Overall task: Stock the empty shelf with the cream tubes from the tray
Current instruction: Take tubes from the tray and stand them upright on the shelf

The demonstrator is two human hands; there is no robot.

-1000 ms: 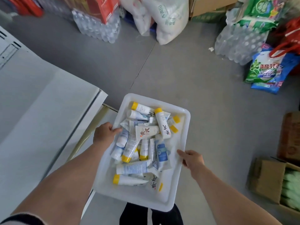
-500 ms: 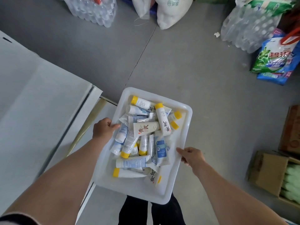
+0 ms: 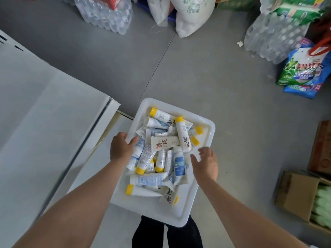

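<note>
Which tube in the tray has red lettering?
The cream tube lying crosswise in the middle of the tray; its large characters are orange-red, those on the other tubes are black.

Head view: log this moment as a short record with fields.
tray: white tray, carried beside the white shelf unit
contents: cream tubes in a loose pile, some with yellow caps, some with white
left hand: left hand grips the tray's left rim, thumb inside
right hand: right hand open over the right rim, holding nothing
</note>
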